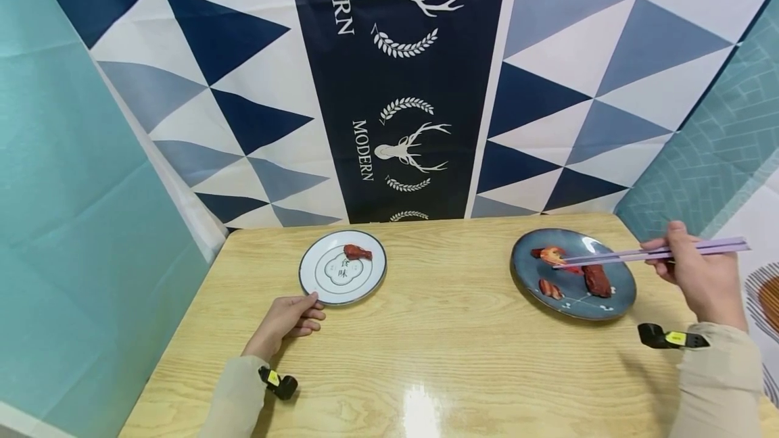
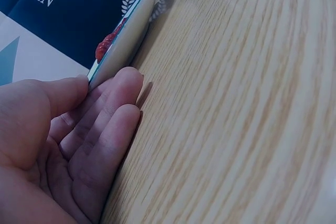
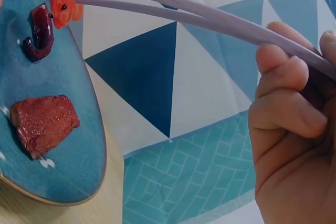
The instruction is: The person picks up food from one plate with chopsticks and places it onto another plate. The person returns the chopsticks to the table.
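Hand: on the right I see my right hand (image 3: 294, 114), fingers curled round the chopsticks (image 3: 210, 19).
Chopsticks: pale purple, tips at the orange piece (image 3: 64, 3); I can't tell if it's lifted.
Plate (image 3: 68, 182): blue, on the desk (image 3: 112, 182).
Strip (image 3: 43, 32): dark, glossy, hooked, just beside the orange piece.
Meat (image 3: 44, 124): reddish-brown, nearer the plate's rim.
Backdrop (image 3: 139, 72): triangles.
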Motion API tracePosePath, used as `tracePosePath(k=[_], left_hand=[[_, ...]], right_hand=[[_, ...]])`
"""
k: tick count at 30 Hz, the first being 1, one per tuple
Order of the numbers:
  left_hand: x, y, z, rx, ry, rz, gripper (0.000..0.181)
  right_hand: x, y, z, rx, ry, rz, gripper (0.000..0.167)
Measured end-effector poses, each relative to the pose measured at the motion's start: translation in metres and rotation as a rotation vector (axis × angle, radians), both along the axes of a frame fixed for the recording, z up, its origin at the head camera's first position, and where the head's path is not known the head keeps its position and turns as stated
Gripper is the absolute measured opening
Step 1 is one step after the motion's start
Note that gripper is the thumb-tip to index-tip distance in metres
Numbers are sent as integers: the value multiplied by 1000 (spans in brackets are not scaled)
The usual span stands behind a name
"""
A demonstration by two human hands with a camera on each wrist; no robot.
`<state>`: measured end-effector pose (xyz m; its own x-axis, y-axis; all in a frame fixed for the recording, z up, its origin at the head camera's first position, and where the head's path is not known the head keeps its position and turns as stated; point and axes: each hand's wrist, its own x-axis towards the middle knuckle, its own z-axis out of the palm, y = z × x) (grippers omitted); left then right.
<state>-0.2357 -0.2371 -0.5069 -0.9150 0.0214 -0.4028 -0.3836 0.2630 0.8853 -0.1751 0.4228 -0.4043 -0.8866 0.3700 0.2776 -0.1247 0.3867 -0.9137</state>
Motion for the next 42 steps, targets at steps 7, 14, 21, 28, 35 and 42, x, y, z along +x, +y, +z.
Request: tracePosePath(k=[7,14,21,28,35,42], left_hand=[[1,0,0,-3,-5,-1,43],[-1,2,-2,1,1,14,41],[0,2,-2,-1,5,19,41],[0,2,0,-3,4,10,40],[1,2,0,-5,2,4,41],[1,1,0,-7,4,5,41]], right_hand=[[4,2,0,68,16,-17,51],[5,4,2,65,54,19,47],[6,5,7,80,35,28,49],[8,4,13,96,-31,13,50],[7,0,17,101,14,30,48],[6,-2,20,95,25,30,48]])
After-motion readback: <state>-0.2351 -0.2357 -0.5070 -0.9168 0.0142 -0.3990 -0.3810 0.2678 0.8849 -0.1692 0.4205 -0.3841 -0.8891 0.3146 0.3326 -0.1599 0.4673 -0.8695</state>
